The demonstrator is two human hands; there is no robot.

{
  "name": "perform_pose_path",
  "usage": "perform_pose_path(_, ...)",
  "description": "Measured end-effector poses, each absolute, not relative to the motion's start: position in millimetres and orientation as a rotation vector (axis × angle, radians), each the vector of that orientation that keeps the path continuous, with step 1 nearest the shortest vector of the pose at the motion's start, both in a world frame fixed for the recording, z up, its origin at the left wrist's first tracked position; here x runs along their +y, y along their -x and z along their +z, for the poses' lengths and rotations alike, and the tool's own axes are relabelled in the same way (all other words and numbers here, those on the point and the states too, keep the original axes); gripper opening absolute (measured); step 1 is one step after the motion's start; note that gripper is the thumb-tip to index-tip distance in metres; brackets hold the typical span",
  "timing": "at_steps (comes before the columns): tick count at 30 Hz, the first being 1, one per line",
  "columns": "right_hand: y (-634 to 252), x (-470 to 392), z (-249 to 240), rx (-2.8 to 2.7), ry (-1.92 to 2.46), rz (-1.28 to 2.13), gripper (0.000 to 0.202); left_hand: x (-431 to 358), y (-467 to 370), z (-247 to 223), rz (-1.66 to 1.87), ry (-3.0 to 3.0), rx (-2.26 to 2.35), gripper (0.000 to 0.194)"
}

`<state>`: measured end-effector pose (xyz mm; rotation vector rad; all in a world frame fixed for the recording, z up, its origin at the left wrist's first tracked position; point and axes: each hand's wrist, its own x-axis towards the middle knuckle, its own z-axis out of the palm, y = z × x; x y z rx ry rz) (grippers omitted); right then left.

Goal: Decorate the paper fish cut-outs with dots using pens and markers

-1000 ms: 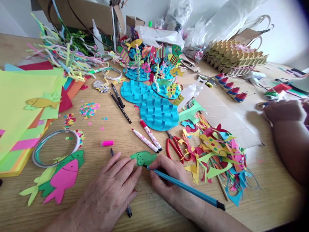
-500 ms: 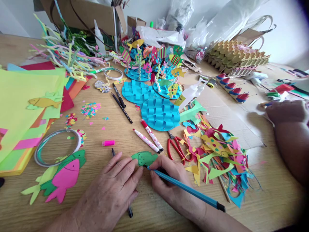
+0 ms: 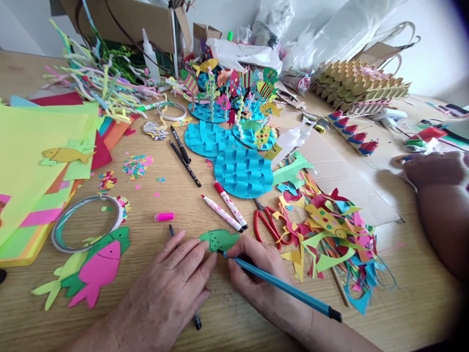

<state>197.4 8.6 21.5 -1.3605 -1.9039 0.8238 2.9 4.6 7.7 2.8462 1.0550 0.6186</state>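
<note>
A green paper fish [image 3: 222,239] with rows of black dots lies flat on the table. My left hand [image 3: 183,274] rests on its left end with the fingers stretched out flat, holding nothing. In my right hand [image 3: 264,278] is a blue felt-tip pen [image 3: 286,285], pinched between thumb and fingers, its tip at the fish's lower edge. A dark pen [image 3: 197,320] passes under my left hand, partly hidden. Just beyond the fish lie two markers, a white one [image 3: 220,212] and a red-capped one [image 3: 231,208], and red-handled scissors [image 3: 271,227].
Colourful paper scraps [image 3: 330,234] are heaped at right. Cut-out fish [image 3: 100,269] and a tape roll [image 3: 60,239] lie at left, near stacked coloured paper [image 3: 36,161]. Blue woven paper discs [image 3: 242,173] and glue bottles [image 3: 286,146] stand farther back. Another person's arm [image 3: 439,195] rests at right.
</note>
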Motion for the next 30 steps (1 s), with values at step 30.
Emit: perform_pose_path(30,-198.0,8.9,24.2,-1.888,1.388,0.860,0.012,2.7,-1.7,3.9,0.608,-2.785,1.085,0.032)
